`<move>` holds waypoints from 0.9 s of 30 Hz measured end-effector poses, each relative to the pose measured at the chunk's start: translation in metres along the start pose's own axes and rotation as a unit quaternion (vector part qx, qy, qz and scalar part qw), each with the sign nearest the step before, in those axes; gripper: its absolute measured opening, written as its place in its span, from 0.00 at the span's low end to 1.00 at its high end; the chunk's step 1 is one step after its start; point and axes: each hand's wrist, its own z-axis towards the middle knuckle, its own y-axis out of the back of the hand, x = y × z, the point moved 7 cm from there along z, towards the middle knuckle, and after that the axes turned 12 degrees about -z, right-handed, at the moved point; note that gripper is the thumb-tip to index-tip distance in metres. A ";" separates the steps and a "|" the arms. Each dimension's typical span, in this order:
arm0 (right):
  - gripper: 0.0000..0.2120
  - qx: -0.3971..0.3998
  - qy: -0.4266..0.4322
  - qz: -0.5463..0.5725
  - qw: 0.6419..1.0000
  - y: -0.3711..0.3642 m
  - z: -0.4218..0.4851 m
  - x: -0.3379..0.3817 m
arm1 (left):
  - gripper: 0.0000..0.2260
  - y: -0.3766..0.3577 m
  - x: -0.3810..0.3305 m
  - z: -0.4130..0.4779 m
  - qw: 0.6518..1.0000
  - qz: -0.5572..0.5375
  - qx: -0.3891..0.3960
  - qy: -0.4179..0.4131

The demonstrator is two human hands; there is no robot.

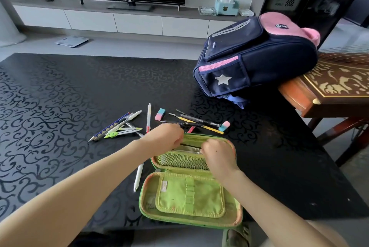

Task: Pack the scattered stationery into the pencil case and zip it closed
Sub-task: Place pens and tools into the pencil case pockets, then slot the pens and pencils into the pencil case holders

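My left hand [166, 137] and right hand [216, 155] pinch the ends of a slim dark pen [190, 145] lying crosswise over the upper half of the open green fabric pencil case [191, 196], lower centre.

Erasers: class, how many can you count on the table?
2. Left eraser: beside the pink-and-white pen. Right eraser: at the right end of the dark pens. The left hand or right hand might hide more.

The pencil case [191, 196] is lime green with a peach rim, the table [60, 97] black with glossy swirling vines, the eraser [160, 114] pink and blue, the compass [114, 134] green, and the backpack [269, 63] navy with pink panels and a silver star.
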 end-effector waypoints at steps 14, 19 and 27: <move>0.16 0.074 -0.093 0.172 0.978 -0.029 0.135 -0.011 | 0.05 -0.015 0.012 -0.017 0.977 -0.043 -0.168 -0.123; 0.17 0.180 -0.069 0.160 0.968 -0.065 0.177 0.020 | 0.05 -0.010 0.022 -0.018 0.974 -0.070 -0.178 -0.119; 0.10 0.223 -0.032 0.145 0.963 -0.071 0.191 0.035 | 0.06 -0.010 0.022 -0.022 0.969 -0.060 -0.195 -0.140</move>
